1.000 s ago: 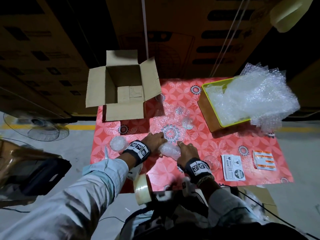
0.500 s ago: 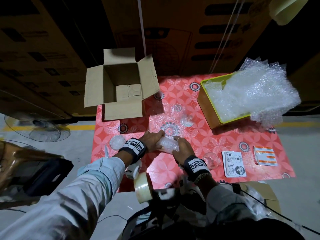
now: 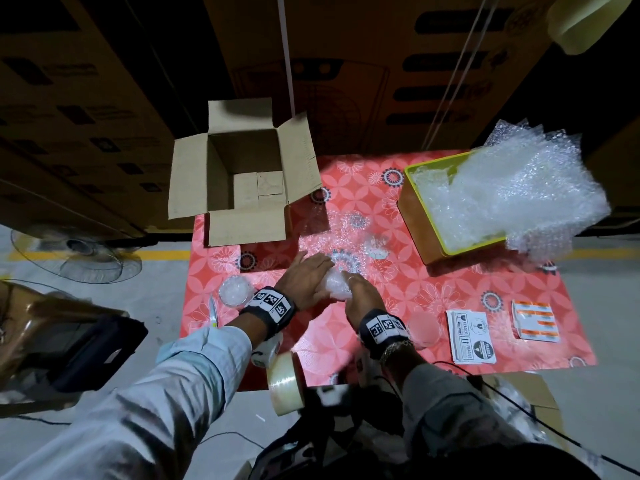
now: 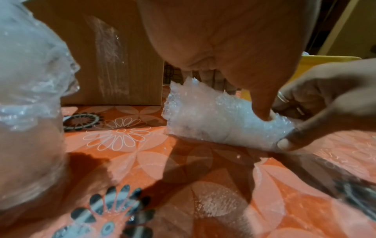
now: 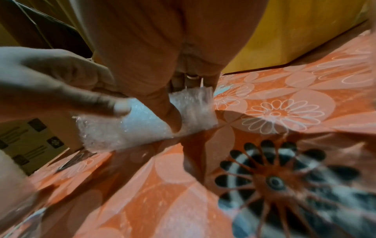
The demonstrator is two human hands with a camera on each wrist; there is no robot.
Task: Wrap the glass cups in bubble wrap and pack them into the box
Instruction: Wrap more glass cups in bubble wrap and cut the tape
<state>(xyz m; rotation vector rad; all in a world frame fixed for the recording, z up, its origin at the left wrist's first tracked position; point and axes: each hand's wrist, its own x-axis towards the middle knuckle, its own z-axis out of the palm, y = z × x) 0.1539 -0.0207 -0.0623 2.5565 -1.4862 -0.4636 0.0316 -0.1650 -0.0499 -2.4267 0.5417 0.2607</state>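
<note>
Near the table's [image 3: 433, 306] left edge: one wrapped cup [image 3: 234, 291], upright, done but not packed. Far-left corner: box [image 3: 242, 174], flaps open, no cup visible inside. Centre, toward the near edge: half-rolled cup [image 3: 336, 286] lying on its side on a bubble wrap sheet [image 3: 332, 237]; the wrap is judged unfinished, ends loose. Left hand [image 3: 304, 280] curls over its left end, thumb pressing the wrap. Right hand [image 3: 363, 299] clasps the right end, thumb underneath. Centre right: bare glass [image 3: 376, 244]; another bare glass [image 3: 424, 330] at the near edge. Far-right corner: tray [image 3: 415, 209] holding spare wrap [image 3: 512, 192].
</note>
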